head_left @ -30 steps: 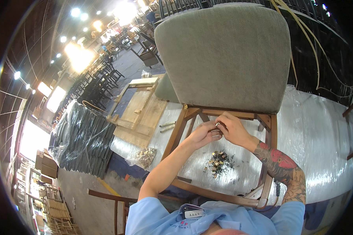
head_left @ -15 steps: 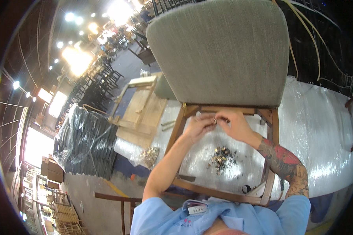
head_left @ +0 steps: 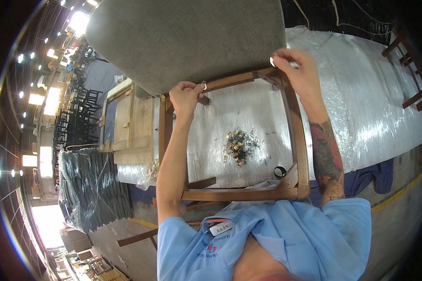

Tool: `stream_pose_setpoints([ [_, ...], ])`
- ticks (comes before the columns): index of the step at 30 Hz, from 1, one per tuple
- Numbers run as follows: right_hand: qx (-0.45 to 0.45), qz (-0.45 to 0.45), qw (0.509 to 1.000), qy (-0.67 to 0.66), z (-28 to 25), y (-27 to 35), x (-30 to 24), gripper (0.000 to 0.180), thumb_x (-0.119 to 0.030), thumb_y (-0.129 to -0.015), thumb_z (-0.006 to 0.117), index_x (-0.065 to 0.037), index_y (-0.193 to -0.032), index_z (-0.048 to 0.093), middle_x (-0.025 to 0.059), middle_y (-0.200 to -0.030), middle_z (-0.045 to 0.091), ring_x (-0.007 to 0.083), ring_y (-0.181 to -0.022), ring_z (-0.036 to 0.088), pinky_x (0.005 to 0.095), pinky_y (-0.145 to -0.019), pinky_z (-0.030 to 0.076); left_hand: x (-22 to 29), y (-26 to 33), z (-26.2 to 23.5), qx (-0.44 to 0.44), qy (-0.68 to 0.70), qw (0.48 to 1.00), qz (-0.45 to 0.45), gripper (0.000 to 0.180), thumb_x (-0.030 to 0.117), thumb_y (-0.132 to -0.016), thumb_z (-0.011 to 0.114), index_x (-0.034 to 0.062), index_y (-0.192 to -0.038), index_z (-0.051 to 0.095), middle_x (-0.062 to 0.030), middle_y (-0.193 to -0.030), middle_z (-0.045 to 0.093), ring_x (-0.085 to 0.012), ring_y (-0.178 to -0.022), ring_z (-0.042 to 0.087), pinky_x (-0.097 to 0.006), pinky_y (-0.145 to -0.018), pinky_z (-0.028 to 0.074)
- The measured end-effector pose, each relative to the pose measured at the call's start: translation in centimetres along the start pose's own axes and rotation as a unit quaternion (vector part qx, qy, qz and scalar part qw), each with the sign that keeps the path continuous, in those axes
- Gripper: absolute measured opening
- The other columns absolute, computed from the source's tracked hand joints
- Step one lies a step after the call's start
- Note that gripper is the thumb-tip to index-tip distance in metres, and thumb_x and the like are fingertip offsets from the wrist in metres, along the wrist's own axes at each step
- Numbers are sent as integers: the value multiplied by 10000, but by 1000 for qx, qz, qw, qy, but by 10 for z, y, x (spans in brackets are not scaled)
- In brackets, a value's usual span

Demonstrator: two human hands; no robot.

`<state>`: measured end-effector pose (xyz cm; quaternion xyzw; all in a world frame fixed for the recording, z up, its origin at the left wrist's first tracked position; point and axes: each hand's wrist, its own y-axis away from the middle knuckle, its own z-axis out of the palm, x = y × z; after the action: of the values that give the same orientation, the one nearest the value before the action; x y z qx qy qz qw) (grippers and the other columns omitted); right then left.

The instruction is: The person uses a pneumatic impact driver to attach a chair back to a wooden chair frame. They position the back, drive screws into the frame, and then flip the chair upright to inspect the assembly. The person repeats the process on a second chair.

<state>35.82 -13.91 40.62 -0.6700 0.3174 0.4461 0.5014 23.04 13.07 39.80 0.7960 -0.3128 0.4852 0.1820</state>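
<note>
A wooden chair frame (head_left: pixel 244 193) with a grey upholstered back (head_left: pixel 187 42) lies in front of me. My left hand (head_left: pixel 185 97) is at the far left of the frame by the back rail, its thumb and fingers pinching a small shiny metal piece (head_left: pixel 204 86). Above the far right corner, beside the edge of the upholstered back, my right hand (head_left: pixel 301 70) pinches another small shiny piece (head_left: pixel 272 61). Both pieces are too small to make out exactly. Inside the frame's opening sits a loose pile of screws and small brass-coloured hardware (head_left: pixel 239 149).
Clear plastic wrap (head_left: pixel 361 93) covers the work surface. A round black item (head_left: pixel 280 172) lies by the near right corner. To the left are a bag of small parts (head_left: pixel 150 174), wooden panels (head_left: pixel 129 117) and a wrapped dark stack (head_left: pixel 91 182). Dark wooden legs (head_left: pixel 410 96) stand far right.
My hands were together above the opening and have parted: the left to the far left of the back rail, the right to the far right corner. The view has shifted too.
</note>
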Motion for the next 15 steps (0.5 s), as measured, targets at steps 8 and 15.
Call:
stream_pose_setpoints([
  [8,-18,34,992,117,-7,27,48,196,-163,-803,714,-6,-919,734,92,-870,700,179,-761,613,316,-720,483,-8,4,4,-9,4,1000,20,240,92,-738,842,-16,-766,630,-53,-627,620,-95,-527,561,-240,-469,425],
  [15,33,44,986,159,-4,19,54,387,-186,-754,774,-14,-1077,648,118,-861,682,217,-768,653,334,-707,512,-16,1,15,59,-100,990,74,283,168,-703,869,-14,-709,652,-38,-599,595,-96,-517,507,-257,-494,418],
])
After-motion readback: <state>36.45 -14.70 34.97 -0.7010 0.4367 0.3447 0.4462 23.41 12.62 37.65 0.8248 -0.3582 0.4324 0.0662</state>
